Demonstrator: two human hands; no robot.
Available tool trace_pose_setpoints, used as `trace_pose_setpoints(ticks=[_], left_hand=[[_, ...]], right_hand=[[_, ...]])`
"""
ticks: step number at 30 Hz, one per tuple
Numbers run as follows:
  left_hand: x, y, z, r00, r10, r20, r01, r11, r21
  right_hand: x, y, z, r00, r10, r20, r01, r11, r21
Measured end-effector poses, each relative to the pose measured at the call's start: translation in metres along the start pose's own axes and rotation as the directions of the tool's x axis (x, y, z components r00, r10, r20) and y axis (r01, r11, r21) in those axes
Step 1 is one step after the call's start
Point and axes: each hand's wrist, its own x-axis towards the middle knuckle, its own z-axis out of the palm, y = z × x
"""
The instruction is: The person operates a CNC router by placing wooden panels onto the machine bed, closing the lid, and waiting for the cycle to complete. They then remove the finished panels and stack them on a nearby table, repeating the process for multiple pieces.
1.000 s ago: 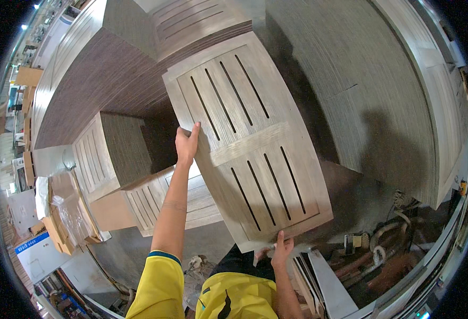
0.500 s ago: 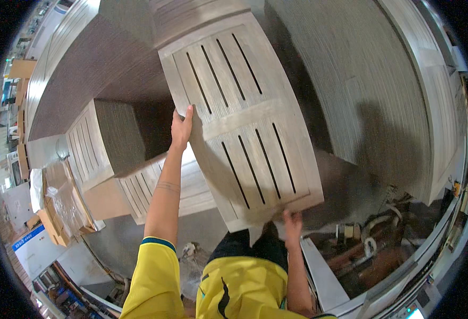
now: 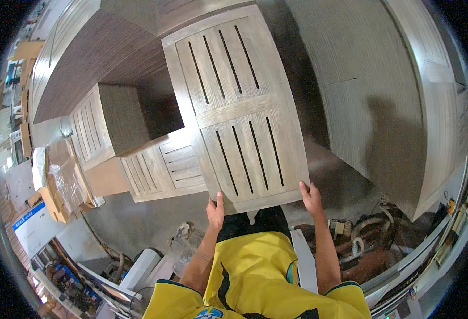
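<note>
A pale grey-brown wooden slatted panel, with two rows of dark slots and a plain crossbar between them, stretches away in front of me. My left hand grips its near left corner, thumb on top. At the near right corner my right hand holds it the same way, thumb up and fingers below the edge. The near edge of the panel is just in front of my body. Its underside and whatever bears its far end are hidden.
A stack of wood-grain boards rises on the right. Left of the panel are a box-like wooden piece and another slatted panel. Cardboard with clear plastic wrap lies farther left; hoses lie at the lower right.
My left hand has slid from the panel's left side down to its near left corner. The right hand has moved from the near edge to the right corner. The panel has straightened slightly.
</note>
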Motion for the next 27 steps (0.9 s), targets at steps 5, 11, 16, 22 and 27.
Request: trace_pose_setpoints(ticks=[5,11,16,22,27], left_hand=[[0.005,0.001,-0.004,0.999,0.005,-0.044,-0.005,1.0,0.005],[0.101,0.111,-0.027,0.98,0.176,-0.094,-0.162,0.977,0.136],[0.228,0.293,-0.029,0.865,0.459,-0.204,-0.387,0.868,0.312],[0.285,0.363,-0.032,0.823,0.528,-0.208,-0.5,0.848,0.174],[0.296,0.369,-0.046,0.884,0.441,-0.157,-0.393,0.881,0.264]], right_hand=[[0.009,-0.001,-0.007,0.995,-0.045,0.084,0.031,0.987,0.159],[0.144,-0.108,-0.012,0.988,-0.07,0.136,0.065,0.997,0.043],[0.285,-0.242,-0.012,0.904,-0.428,0.025,0.426,0.903,0.051],[0.362,-0.302,0.0,0.898,-0.435,-0.069,0.436,0.9,0.0],[0.354,-0.326,-0.017,0.919,-0.391,0.049,0.394,0.916,-0.073]])
